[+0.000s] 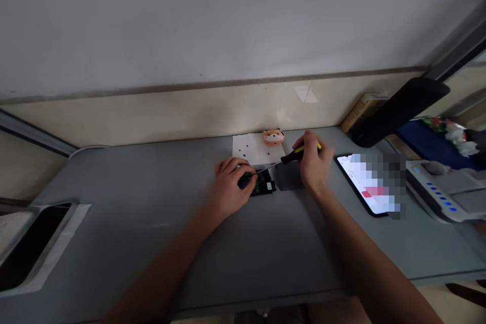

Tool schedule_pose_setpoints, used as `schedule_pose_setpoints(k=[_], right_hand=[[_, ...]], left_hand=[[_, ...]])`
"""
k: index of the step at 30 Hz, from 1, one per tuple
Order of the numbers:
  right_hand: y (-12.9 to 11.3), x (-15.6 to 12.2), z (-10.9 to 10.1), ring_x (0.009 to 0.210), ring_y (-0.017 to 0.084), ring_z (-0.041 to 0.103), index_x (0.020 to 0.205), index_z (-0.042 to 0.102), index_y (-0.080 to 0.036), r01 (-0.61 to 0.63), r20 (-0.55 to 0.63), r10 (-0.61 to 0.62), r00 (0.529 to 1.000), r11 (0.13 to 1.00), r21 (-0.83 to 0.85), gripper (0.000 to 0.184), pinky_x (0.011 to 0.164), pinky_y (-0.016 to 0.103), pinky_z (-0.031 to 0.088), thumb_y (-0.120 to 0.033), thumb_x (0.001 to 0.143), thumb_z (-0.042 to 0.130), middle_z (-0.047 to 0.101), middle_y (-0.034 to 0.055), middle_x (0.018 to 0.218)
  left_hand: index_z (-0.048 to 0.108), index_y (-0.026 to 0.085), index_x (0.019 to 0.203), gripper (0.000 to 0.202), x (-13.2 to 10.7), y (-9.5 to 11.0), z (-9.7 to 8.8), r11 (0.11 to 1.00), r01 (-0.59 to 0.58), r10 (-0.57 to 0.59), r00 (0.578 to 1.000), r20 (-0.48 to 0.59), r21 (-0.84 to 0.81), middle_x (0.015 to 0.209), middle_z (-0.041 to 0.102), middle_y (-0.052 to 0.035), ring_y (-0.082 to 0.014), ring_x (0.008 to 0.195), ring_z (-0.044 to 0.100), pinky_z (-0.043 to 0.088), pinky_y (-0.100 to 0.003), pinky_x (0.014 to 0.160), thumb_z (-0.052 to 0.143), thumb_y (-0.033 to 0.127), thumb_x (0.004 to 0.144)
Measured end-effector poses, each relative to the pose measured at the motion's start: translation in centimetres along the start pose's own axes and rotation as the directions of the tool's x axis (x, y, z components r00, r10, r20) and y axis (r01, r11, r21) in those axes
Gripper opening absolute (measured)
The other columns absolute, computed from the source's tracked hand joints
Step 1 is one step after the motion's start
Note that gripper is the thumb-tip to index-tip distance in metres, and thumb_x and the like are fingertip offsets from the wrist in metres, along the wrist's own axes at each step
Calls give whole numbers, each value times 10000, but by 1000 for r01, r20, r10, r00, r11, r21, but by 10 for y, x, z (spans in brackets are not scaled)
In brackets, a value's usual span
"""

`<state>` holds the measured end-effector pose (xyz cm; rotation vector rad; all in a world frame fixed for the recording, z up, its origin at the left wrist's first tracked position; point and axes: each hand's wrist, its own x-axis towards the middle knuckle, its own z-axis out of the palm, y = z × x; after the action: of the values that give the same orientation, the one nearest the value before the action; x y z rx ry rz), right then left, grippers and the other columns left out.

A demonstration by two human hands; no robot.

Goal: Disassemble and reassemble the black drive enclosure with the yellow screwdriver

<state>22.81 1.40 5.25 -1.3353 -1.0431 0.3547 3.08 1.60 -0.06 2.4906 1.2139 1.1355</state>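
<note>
My left hand is closed on the left part of a small dark device with a green circuit board, which lies on the grey table. In my right hand is a screwdriver with a black and yellow handle. Its thin shaft slants down to the left, and the tip is over the board near my left fingertips; whether it touches a screw is too small to tell. A dark flat cover lies right of the board, partly below my right hand. Behind, small black screws are scattered on white paper.
An orange animal-face case sits at the paper's back corner. To the right are a lit phone, a power strip with blue lights and a leaning black cylinder. A black-screened device lies far left. A wall closes off the back.
</note>
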Motion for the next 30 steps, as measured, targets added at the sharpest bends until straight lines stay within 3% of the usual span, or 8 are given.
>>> schedule_pose_setpoints(k=[5, 13, 16, 21, 25, 30], right_hand=[[1, -1, 0, 517, 129, 467, 551, 536, -223, 18, 13, -18, 1000, 1000, 7, 511, 519, 284, 387, -552, 941, 502, 466, -20, 524], [-2, -4, 5, 578, 117, 495, 795, 582, -228, 135, 111, -150, 982, 982, 129, 424, 538, 260, 422, -634, 914, 589, 543, -31, 651], [1, -7, 6, 581, 120, 508, 780, 567, -227, 188, 117, -198, 973, 978, 87, 410, 543, 262, 422, -593, 961, 532, 553, -25, 643], [8, -11, 5, 551, 107, 470, 775, 569, -220, 266, 172, -258, 951, 964, -22, 314, 537, 258, 383, -476, 956, 586, 539, -40, 611], [8, -13, 6, 519, 98, 444, 757, 575, -216, 315, 202, -303, 932, 948, -35, 280, 516, 253, 352, -419, 947, 601, 524, -53, 575], [8, -13, 6, 519, 103, 450, 754, 579, -216, 329, 175, -317, 932, 943, -48, 270, 514, 253, 353, -400, 952, 594, 521, -53, 567]], left_hand=[[661, 217, 895, 88, 0, 0, -2, 997, -76, 76, 997, -28, 13, 964, 703, -27, -199, 958, 659, 419, -386, 930, 607, 156, 930], [674, 225, 895, 103, -1, 3, -3, 1000, 11, -10, 999, 37, -27, 979, 695, -33, -207, 979, 648, 435, -403, 946, 586, 196, 938], [685, 231, 1014, 120, 0, 4, -9, 999, 26, -21, 990, 136, -29, 1110, 690, -62, -252, 1105, 628, 425, -447, 1007, 609, 237, 922], [551, 230, 1387, 497, 4, 2, -18, 999, -34, 39, 930, 366, -20, 1394, 611, -112, -329, 1334, 523, 366, -535, 1126, 647, 315, 906], [531, 217, 1414, 535, 5, -1, -17, 998, -63, 61, 901, 430, -10, 1386, 633, -116, -321, 1326, 537, 350, -537, 1157, 659, 341, 910], [538, 231, 1411, 531, 4, -3, -15, 997, -73, 70, 899, 433, -11, 1380, 646, -109, -315, 1299, 558, 362, -531, 1150, 665, 357, 912]])
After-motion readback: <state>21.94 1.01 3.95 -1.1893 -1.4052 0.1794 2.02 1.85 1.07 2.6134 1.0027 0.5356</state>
